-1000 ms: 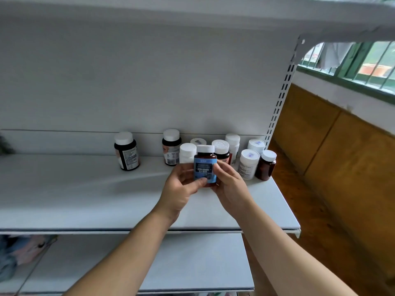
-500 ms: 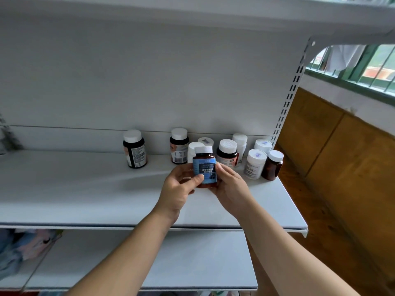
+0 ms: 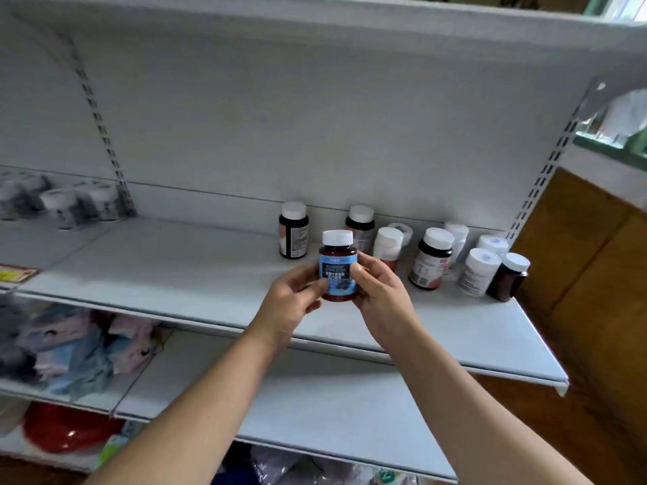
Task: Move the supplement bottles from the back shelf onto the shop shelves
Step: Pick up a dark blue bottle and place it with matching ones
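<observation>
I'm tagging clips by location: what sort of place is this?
Probably a small shop: white shelving with slotted uprights, supplement bottles grouped on it, and packaged goods on the lower left shelves.

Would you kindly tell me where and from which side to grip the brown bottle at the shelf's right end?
Probably round the body of the brown bottle, just under its white cap, coming from the front right: it stands upright, that side is open, and a white bottle crowds its left.

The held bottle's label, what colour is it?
Blue, with a dark text panel, on the bottle; clearest in the head view.
</observation>
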Action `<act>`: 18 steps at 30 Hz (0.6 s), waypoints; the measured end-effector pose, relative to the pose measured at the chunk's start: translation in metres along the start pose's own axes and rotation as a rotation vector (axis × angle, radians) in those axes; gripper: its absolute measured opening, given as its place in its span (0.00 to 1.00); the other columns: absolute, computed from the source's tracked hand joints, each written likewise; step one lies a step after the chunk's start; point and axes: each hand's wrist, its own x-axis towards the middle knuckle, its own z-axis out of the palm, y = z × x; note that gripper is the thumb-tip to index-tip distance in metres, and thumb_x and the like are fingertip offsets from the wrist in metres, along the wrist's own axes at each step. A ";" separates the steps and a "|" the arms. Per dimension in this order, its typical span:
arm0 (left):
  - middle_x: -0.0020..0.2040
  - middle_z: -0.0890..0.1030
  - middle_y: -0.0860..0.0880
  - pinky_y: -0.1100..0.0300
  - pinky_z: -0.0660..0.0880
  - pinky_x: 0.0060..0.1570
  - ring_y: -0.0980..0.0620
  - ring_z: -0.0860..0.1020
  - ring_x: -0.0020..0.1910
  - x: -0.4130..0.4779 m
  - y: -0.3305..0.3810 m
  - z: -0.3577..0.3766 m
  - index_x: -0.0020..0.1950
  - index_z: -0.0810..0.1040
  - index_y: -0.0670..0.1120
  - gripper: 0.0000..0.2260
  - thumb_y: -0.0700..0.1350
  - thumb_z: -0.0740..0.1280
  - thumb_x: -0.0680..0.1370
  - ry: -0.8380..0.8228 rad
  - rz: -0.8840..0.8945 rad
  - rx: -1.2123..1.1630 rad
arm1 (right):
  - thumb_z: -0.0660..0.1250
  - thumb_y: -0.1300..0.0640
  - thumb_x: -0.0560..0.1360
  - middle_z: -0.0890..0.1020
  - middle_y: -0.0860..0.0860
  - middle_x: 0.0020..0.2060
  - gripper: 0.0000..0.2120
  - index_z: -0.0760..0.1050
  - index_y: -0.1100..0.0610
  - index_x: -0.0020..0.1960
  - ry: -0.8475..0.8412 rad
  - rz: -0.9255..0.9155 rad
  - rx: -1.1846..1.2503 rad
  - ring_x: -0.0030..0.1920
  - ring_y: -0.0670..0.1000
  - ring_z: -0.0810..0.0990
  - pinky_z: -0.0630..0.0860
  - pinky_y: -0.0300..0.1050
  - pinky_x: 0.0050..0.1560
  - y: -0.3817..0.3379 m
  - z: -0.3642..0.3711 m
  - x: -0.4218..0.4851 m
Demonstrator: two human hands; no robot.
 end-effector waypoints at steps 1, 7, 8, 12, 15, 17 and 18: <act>0.43 0.82 0.57 0.57 0.72 0.49 0.53 0.77 0.46 -0.009 0.002 -0.011 0.49 0.77 0.54 0.12 0.36 0.63 0.77 0.039 0.010 0.006 | 0.59 0.65 0.76 0.82 0.55 0.45 0.09 0.75 0.59 0.53 -0.033 0.019 0.007 0.43 0.51 0.82 0.81 0.44 0.43 0.005 0.011 -0.002; 0.48 0.80 0.54 0.59 0.72 0.46 0.54 0.77 0.47 -0.081 0.017 -0.090 0.49 0.76 0.53 0.11 0.37 0.63 0.76 0.331 0.039 -0.003 | 0.56 0.65 0.78 0.81 0.58 0.47 0.09 0.73 0.62 0.56 -0.303 0.180 0.009 0.47 0.57 0.80 0.80 0.52 0.48 0.048 0.099 -0.021; 0.47 0.80 0.54 0.59 0.72 0.46 0.54 0.76 0.46 -0.097 0.021 -0.106 0.49 0.76 0.53 0.11 0.36 0.63 0.76 0.376 0.029 0.001 | 0.56 0.65 0.78 0.81 0.57 0.46 0.09 0.73 0.62 0.55 -0.332 0.211 0.017 0.47 0.56 0.80 0.79 0.51 0.48 0.056 0.118 -0.028; 0.46 0.79 0.52 0.53 0.73 0.52 0.51 0.76 0.49 -0.159 0.040 -0.172 0.50 0.76 0.52 0.12 0.35 0.64 0.76 0.526 0.030 0.007 | 0.56 0.65 0.78 0.82 0.55 0.46 0.09 0.74 0.60 0.53 -0.454 0.301 0.072 0.47 0.52 0.81 0.78 0.50 0.53 0.093 0.197 -0.056; 0.46 0.79 0.50 0.60 0.76 0.46 0.52 0.77 0.46 -0.204 0.054 -0.228 0.55 0.75 0.47 0.12 0.34 0.63 0.76 0.635 0.057 -0.023 | 0.57 0.64 0.77 0.82 0.54 0.46 0.09 0.74 0.59 0.54 -0.568 0.338 0.065 0.45 0.50 0.82 0.81 0.45 0.46 0.120 0.265 -0.076; 0.47 0.79 0.48 0.61 0.76 0.44 0.51 0.77 0.46 -0.231 0.063 -0.268 0.61 0.73 0.42 0.15 0.34 0.63 0.76 0.700 0.080 -0.012 | 0.59 0.63 0.77 0.83 0.55 0.45 0.08 0.75 0.59 0.53 -0.624 0.356 0.052 0.44 0.51 0.82 0.80 0.48 0.47 0.140 0.312 -0.087; 0.47 0.79 0.48 0.62 0.76 0.43 0.51 0.78 0.45 -0.244 0.068 -0.289 0.63 0.72 0.41 0.15 0.34 0.63 0.76 0.723 0.094 0.007 | 0.59 0.63 0.77 0.82 0.55 0.45 0.08 0.75 0.58 0.52 -0.646 0.354 0.048 0.44 0.53 0.82 0.79 0.50 0.48 0.151 0.337 -0.093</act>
